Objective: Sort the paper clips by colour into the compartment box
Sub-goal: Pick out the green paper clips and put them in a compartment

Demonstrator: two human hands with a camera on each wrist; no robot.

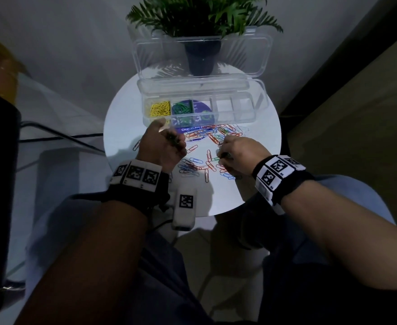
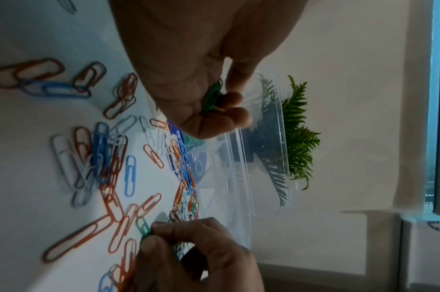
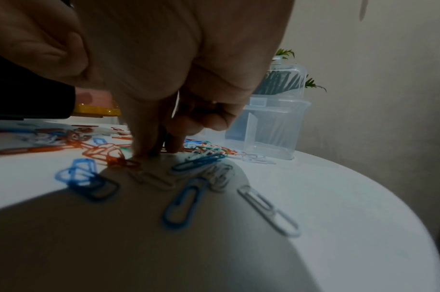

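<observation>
A clear compartment box (image 1: 251, 120) stands open at the back of the round white table (image 1: 127, 127), with yellow clips (image 1: 160, 109) in its leftmost cell and green clips (image 1: 181, 107) in the cell beside it. Loose orange, blue, white and green paper clips (image 1: 206, 137) lie scattered in front of it. My left hand (image 1: 167, 146) hovers left of the pile, its curled fingers holding a bunch of green clips (image 2: 213, 96). My right hand (image 1: 237, 156) is down on the table, fingertips pinching one green clip (image 2: 144, 227).
A potted fern (image 1: 202, 26) stands behind the box's raised lid (image 1: 145, 48). A purple round sticker (image 1: 188, 125) lies under the box and clips. A white tagged block (image 1: 184, 207) hangs at the table's near edge. Dark cables (image 1: 59, 134) run on the left.
</observation>
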